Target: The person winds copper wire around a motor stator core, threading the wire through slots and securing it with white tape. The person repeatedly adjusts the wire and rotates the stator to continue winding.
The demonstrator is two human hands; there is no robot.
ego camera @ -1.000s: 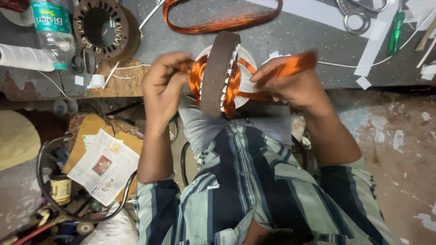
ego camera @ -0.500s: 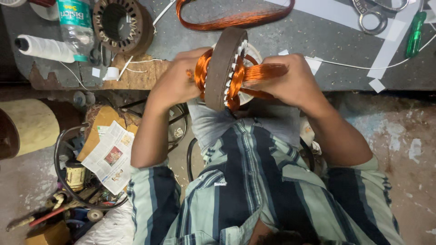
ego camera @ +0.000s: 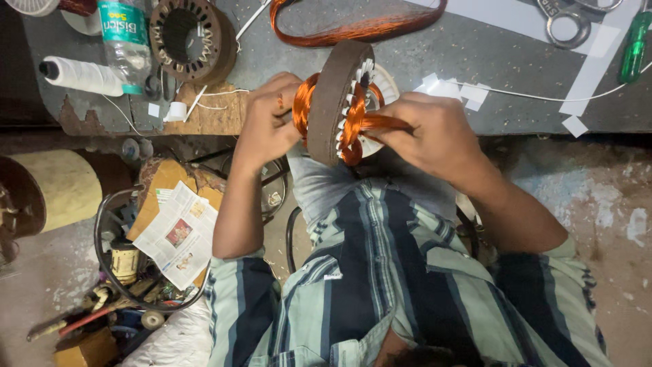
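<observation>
Stator core (ego camera: 334,102) stood on edge between both hands; left hand (ego camera: 268,126) clutched its copper windings (ego camera: 303,109), right hand (ego camera: 435,132) pinched a copper strand (ego camera: 384,123).

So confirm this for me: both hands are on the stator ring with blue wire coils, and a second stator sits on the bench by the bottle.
One thing is wrong: the head view shows the coils on the stator ring are copper-orange, not blue. Both the left hand and right hand are on it, and a second stator sits on the bench by the bottle.
</observation>
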